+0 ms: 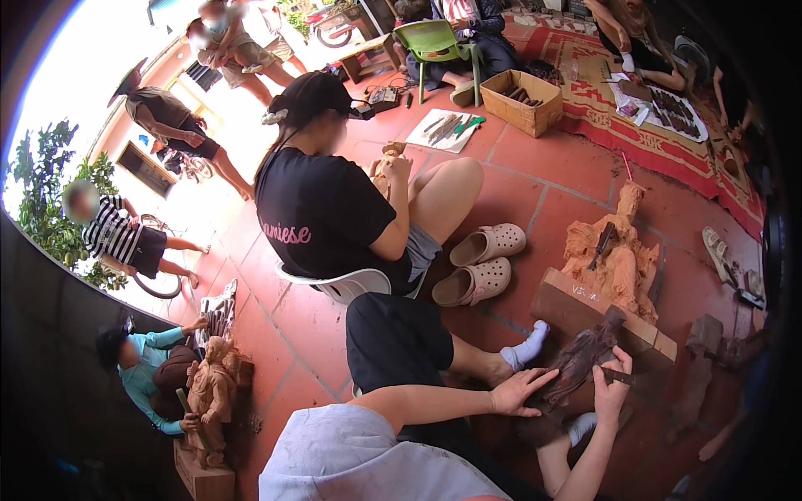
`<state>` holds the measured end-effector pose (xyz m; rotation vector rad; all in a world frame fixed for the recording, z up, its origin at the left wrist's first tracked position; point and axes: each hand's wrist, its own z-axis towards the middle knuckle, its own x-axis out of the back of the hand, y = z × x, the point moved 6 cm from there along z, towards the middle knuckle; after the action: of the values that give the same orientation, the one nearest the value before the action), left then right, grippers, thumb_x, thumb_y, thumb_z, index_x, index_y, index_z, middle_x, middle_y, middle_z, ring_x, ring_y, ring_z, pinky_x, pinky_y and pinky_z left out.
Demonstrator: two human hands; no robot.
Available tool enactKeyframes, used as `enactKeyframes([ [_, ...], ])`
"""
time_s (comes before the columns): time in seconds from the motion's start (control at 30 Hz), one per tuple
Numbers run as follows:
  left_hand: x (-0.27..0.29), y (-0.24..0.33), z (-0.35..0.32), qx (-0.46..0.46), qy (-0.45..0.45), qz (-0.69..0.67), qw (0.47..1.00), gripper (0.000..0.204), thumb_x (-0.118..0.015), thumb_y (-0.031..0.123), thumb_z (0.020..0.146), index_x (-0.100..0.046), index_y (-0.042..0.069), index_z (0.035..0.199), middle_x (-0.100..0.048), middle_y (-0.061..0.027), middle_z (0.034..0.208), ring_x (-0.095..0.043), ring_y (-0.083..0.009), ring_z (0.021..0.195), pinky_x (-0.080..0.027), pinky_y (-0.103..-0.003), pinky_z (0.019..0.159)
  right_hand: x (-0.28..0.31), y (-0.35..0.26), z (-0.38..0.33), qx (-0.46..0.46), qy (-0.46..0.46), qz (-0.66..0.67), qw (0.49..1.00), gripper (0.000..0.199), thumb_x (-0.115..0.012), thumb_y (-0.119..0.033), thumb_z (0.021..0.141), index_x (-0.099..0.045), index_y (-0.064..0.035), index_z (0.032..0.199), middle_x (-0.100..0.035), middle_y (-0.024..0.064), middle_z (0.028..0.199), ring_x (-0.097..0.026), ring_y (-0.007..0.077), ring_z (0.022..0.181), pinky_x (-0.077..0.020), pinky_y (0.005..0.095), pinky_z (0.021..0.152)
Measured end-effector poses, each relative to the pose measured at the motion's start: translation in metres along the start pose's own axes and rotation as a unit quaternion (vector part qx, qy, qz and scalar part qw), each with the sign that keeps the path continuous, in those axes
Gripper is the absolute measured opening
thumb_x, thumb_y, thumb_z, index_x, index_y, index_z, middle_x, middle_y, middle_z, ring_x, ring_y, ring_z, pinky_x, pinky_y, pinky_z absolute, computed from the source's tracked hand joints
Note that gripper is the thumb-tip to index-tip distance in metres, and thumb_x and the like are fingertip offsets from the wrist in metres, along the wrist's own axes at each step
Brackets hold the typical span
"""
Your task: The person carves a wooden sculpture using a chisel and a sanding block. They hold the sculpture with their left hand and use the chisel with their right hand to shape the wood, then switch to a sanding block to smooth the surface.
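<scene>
- Dark wooden figure [581,361]: held tilted low in front of the person, its head end near a brown wooden block [555,302]; whether the two are touching cannot be told.
- Left hand [516,392]: laid against the lower part of the figure, with the fingers spread rather than clenched.
- Right hand [615,386]: the fingers are bent around a slim dark tool [621,378], held close beside the figure; contact between the tool and the wood cannot be made out.
- Done: a head and a body with long folds are already formed, so the main shaping is judged to be complete.
- Left: finer surface work is judged to be in hand; how much of it remains cannot be read, the detail being small and shaded.
- For comparison: an orange carving [616,259] is seen beyond the figure, more roughly cut in outline, and a smaller pale figure [384,179] is held by a co-worker in a black shirt [322,204].
</scene>
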<state>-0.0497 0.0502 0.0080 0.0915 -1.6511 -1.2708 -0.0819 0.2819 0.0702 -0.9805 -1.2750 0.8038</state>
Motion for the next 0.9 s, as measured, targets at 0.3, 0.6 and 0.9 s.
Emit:
enactKeyframes([
  [0.3,-0.002,0.002,0.0,-0.013,0.014,-0.002,1.0,0.108,-0.08,0.039,0.078,-0.017,0.011,0.161,-0.04,-0.0245,0.148,-0.046,-0.0441,0.131,-0.039,-0.049,0.111,0.001,-0.013,-0.002,0.064,0.01,-0.038,0.997,0.012,-0.073,-0.008,0.083,-0.063,-0.0008,0.08,-0.047,0.0164,0.137,-0.057,0.0292,0.1,-0.0458,0.0406,0.088],
  [0.6,-0.001,0.002,0.003,-0.007,0.008,0.004,1.0,0.108,-0.08,0.04,0.078,-0.017,0.01,0.161,-0.04,-0.0249,0.146,-0.046,-0.0445,0.131,-0.038,-0.049,0.112,-0.003,-0.02,-0.005,0.109,0.054,-0.086,0.989,0.014,-0.074,-0.01,0.083,-0.064,-0.0004,0.082,-0.05,0.0211,0.135,-0.057,0.0358,0.114,-0.0433,0.0442,0.099],
  [0.9,-0.002,0.004,0.001,-0.009,0.012,0.002,1.0,0.109,-0.081,0.04,0.077,-0.018,0.011,0.161,-0.041,-0.0246,0.147,-0.046,-0.0445,0.131,-0.039,-0.049,0.111,-0.01,-0.027,-0.014,0.113,0.048,-0.091,0.988,0.011,-0.074,-0.007,0.082,-0.064,-0.0026,0.084,-0.049,0.0201,0.138,-0.056,0.0339,0.113,-0.043,0.0432,0.1],
])
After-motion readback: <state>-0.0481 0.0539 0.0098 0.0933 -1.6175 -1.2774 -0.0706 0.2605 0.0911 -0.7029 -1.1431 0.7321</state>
